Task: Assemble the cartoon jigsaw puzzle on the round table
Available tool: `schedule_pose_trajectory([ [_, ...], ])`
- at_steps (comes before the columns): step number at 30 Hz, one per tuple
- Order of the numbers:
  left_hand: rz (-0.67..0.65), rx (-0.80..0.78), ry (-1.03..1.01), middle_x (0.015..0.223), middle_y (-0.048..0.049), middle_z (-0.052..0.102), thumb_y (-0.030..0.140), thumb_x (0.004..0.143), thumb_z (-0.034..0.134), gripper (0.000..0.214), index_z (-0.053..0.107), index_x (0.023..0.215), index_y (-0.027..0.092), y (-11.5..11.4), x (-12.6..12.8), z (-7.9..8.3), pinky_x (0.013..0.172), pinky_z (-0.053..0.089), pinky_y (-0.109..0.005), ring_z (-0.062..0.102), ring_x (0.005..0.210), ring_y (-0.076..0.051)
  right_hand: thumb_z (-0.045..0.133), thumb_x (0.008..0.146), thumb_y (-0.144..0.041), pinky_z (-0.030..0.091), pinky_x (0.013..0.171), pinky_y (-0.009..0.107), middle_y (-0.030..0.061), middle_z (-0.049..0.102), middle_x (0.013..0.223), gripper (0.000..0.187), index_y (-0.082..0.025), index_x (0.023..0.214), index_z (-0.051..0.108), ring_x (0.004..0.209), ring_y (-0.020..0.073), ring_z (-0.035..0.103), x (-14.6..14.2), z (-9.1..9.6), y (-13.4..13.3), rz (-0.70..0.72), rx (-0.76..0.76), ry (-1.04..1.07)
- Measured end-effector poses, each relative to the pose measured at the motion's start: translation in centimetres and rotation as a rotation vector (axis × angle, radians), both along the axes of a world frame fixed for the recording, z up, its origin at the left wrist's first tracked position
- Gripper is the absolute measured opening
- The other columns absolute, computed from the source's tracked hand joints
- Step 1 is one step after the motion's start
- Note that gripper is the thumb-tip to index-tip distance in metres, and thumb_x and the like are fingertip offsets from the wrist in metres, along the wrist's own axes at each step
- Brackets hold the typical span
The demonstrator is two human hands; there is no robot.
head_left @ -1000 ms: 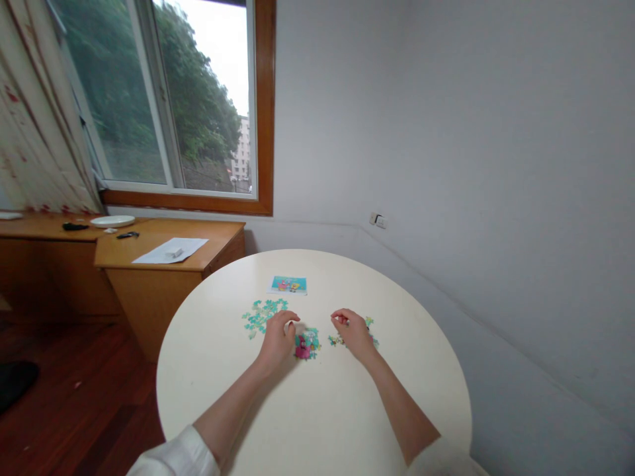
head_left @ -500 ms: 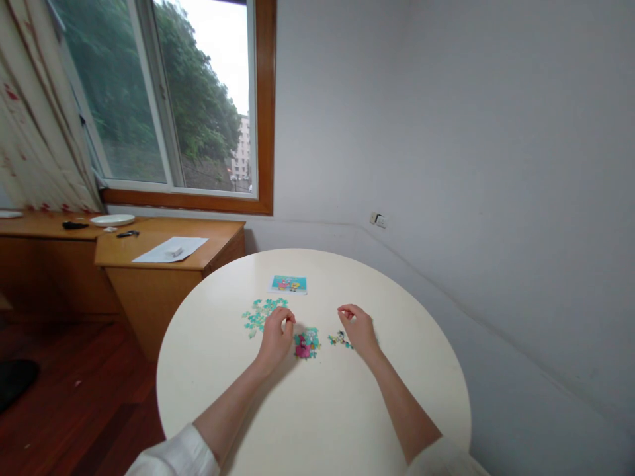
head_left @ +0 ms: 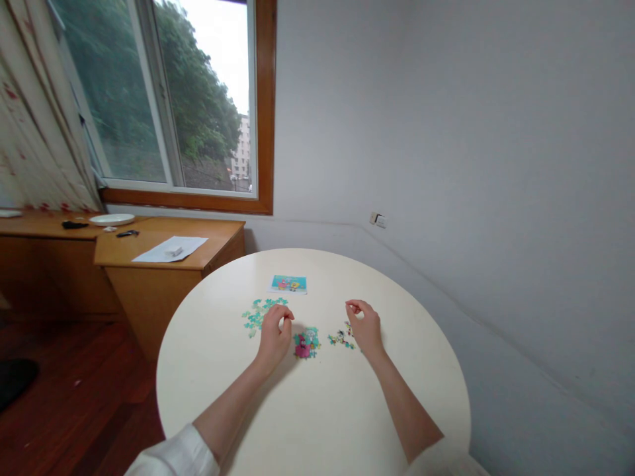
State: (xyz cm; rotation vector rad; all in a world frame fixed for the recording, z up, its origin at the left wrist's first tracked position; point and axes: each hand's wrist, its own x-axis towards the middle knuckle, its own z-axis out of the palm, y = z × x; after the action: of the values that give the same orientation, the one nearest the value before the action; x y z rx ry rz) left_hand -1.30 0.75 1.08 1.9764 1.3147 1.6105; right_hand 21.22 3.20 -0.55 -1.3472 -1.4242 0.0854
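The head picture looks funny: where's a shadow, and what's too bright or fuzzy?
Head view: a soft shadow runs beside the left forearm on the white table; head view: the sky is washed-out white; head view: the teal puzzle pieces lack fine detail.

Left hand (head_left: pixel 274 332) and right hand (head_left: pixel 367 327) flank a puzzle (head_left: pixel 304 345).

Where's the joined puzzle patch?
In the head view, the patch lies on the table, between the left hand and the loose pieces by the right hand.
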Motion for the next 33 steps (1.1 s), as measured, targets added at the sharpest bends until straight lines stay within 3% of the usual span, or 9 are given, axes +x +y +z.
schedule_pose_trajectory([
  [25,-0.004,0.049,-0.004,0.07,-0.0023,0.054,0.008,0.069,0.036,0.017,0.048,0.063,0.02,0.06,0.0,-0.33,0.072,0.04,-0.03,0.052,0.074,-0.018,0.049,0.075,-0.032,0.041,0.071,0.032,0.0048,0.061,0.072,0.021,-0.017,0.078,0.064,0.069,0.0177,0.052,-0.01,0.03,-0.03,-0.001,0.001,0.009],
  [33,-0.013,0.0,-0.047,0.07,-0.0016,0.055,0.009,0.068,0.038,0.017,0.052,0.067,0.019,0.16,0.25,-0.59,0.07,0.041,-0.029,0.053,0.072,-0.017,0.049,0.075,-0.032,0.042,0.07,0.032,0.0033,0.061,0.07,0.021,-0.018,0.077,0.064,0.067,0.0167,0.053,0.04,-0.1,0.04,0.01,-0.011,-0.015],
])
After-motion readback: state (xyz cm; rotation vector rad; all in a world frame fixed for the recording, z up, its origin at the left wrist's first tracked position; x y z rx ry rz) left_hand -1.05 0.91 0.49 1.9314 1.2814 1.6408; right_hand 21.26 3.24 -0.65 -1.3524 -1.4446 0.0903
